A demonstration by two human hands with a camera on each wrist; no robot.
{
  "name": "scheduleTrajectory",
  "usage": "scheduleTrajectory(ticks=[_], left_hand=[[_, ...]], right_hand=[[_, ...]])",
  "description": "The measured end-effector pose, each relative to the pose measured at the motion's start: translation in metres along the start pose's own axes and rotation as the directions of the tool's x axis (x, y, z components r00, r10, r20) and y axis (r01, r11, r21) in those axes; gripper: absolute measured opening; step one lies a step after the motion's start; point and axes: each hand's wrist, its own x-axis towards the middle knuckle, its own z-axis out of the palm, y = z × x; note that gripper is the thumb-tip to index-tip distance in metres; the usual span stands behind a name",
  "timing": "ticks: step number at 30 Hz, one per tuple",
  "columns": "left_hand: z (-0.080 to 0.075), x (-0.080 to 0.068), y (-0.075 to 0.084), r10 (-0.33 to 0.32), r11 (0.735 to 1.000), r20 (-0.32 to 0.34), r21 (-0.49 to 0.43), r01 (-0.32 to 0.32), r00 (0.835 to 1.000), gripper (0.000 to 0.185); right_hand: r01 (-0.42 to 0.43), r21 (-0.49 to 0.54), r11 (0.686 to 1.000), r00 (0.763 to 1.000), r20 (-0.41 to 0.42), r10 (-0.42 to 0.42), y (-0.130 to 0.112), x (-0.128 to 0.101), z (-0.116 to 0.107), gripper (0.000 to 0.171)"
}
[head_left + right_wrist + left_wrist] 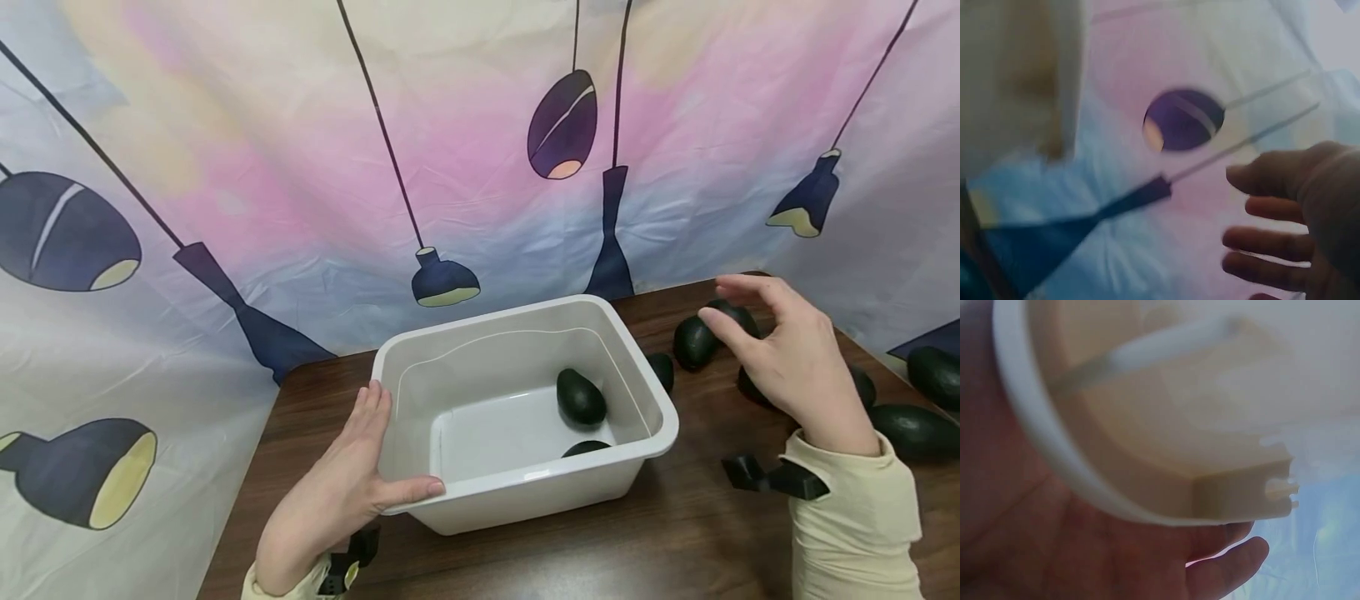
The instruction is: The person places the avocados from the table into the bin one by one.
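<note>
A white plastic tub (pixel 525 504) sits on the table with one avocado (pixel 581 398) lying at its inner right side. A second avocado (pixel 587 447) shows only its top above the front rim. My left hand (pixel 330 492) rests on the tub's front left corner, thumb along the front rim and straight fingers against the left side. In the left wrist view, fingers (pixel 1225 569) lie beneath the rim. To the right of the tub, my right hand (pixel 798 362) hovers above loose avocados (pixel 695 343), thumb and fingers spread apart, holding nothing.
Several more avocados lie at the table's right, among them a large one (pixel 915 432) and another (pixel 933 375) at the far right edge. One avocado (pixel 660 371) is partly hidden behind the tub's right wall. A lamp-patterned cloth (pixel 487 167) hangs behind the brown table (pixel 300 425).
</note>
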Motion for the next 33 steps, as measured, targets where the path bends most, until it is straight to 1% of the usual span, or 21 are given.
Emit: scheduleTrajectory(ticks=[4,8,11,14,18,22,25,30,33], left_hand=[[0.000,0.000,0.000,0.001,1.000,-0.006,0.003,-0.001,1.000,0.126],[0.000,0.000,0.000,0.002,1.000,-0.007,0.007,-0.002,1.000,0.126],[0.000,0.000,0.000,0.002,1.000,-0.007,0.006,-0.002,1.000,0.127],[0.000,0.001,-0.001,0.000,1.000,-0.006,0.000,0.000,1.000,0.126],[0.001,0.000,-0.001,-0.003,1.000,-0.007,-0.001,0.003,1.000,0.126],[0.002,0.000,-0.001,0.004,1.000,-0.013,0.003,-0.004,1.000,0.126],[0.002,0.000,-0.001,0.009,1.000,-0.015,0.003,-0.009,1.000,0.125],[0.002,0.000,-0.001,0.008,1.000,-0.011,0.003,-0.008,1.000,0.125],[0.002,0.000,-0.001,0.005,1.000,-0.010,0.003,-0.005,1.000,0.125]], right_hand=[[-0.062,-0.044,0.997,0.997,0.039,0.064,0.025,0.006,0.004,0.053],[-0.094,-0.086,0.992,0.989,0.106,0.103,0.042,0.011,0.018,0.059],[-0.112,-0.103,0.988,0.978,0.165,0.128,0.050,0.013,0.032,0.064],[-0.126,-0.118,0.985,0.961,0.232,0.151,0.055,0.014,0.048,0.070],[-0.134,-0.139,0.981,0.926,0.336,0.174,0.061,0.014,0.069,0.077],[-0.130,-0.184,0.974,0.873,0.445,0.201,0.065,0.012,0.086,0.074],[-0.118,-0.209,0.971,0.842,0.498,0.209,0.067,0.011,0.093,0.071],[-0.108,-0.219,0.970,0.813,0.542,0.212,0.069,0.008,0.097,0.076],[-0.106,-0.227,0.968,0.802,0.556,0.218,0.070,0.007,0.098,0.077]])
